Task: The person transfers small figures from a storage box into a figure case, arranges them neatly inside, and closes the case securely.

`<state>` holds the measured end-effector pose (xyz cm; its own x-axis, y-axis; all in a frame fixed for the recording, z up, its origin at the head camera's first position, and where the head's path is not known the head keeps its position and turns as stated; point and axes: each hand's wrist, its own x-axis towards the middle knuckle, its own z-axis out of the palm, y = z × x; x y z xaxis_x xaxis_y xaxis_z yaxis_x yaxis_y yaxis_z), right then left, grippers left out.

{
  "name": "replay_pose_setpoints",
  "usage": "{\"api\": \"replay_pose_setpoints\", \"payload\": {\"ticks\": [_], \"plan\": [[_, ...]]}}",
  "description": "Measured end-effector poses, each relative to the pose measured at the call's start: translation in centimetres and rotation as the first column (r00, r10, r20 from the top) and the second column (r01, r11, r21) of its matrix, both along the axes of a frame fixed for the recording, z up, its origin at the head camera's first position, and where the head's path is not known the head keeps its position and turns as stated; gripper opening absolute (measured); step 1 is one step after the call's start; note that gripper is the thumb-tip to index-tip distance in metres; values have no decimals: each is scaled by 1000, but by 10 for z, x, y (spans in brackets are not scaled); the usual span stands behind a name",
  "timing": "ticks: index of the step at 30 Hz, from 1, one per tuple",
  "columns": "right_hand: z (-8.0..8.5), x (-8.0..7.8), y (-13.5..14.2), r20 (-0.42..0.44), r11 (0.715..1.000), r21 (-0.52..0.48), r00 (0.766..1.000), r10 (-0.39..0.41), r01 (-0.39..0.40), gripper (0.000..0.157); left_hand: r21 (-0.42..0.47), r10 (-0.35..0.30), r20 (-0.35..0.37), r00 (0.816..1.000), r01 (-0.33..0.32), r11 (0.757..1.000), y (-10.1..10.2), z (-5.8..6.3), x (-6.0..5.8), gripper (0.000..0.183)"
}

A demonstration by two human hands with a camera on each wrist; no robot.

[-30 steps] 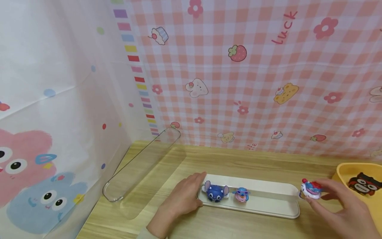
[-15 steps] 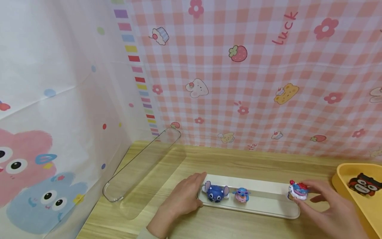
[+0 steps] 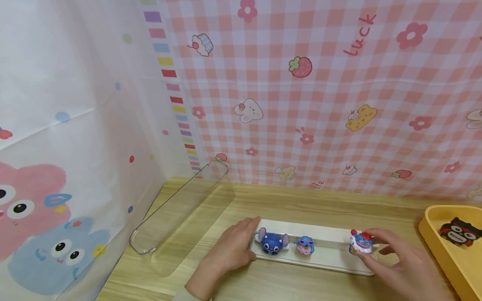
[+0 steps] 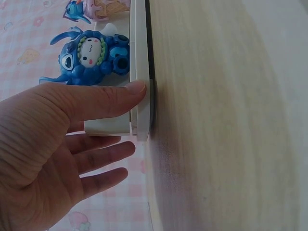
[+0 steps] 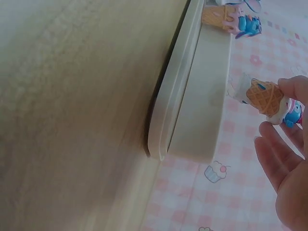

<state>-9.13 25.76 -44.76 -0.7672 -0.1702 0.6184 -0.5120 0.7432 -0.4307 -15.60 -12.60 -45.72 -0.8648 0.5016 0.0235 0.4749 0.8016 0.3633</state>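
A long white tray (image 3: 331, 260) lies on the wooden table. My left hand (image 3: 232, 247) grips its left end, the thumb on the front rim in the left wrist view. Beside that hand, inside the tray, sits a dark blue big-eared figurine (image 3: 272, 243). Right of it stands a smaller blue and pink figurine (image 3: 305, 246) with a waffle-cone base. My right hand (image 3: 403, 261) pinches an ice-cream-cone figurine (image 3: 360, 242), blue, white and red, over the tray's right end. The right wrist view shows its waffle cone (image 5: 266, 97) held above the tray, apart from it.
At the left a clear, long lid (image 3: 142, 251) leans against the wall cloth. On the right stands a yellow bin (image 3: 433, 246) with a dark owl-shaped piece (image 3: 459, 232) in it. A pink checked cloth (image 3: 324, 138) hangs behind the table.
My right hand has moved left with the ice-cream-cone figurine, from beyond the tray's right end to over it. The left hand and the other two figurines have stayed put.
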Motion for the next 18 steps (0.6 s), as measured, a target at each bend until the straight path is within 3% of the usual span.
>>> {"api": "replay_pose_setpoints", "payload": {"ticks": [5,14,18], "plan": [[-4,-2,-5,-31,1000,15,999,27,-27,56,0,1,3,1000,-1,1000,0,0,0,97],[-11,-4,-12,-21,997,53,998,58,-57,53,2,4,9,1000,-4,1000,1,1,0,98],[-14,-4,-15,2,996,71,998,58,-58,64,-1,1,3,1000,-1,1000,0,1,0,97]]}}
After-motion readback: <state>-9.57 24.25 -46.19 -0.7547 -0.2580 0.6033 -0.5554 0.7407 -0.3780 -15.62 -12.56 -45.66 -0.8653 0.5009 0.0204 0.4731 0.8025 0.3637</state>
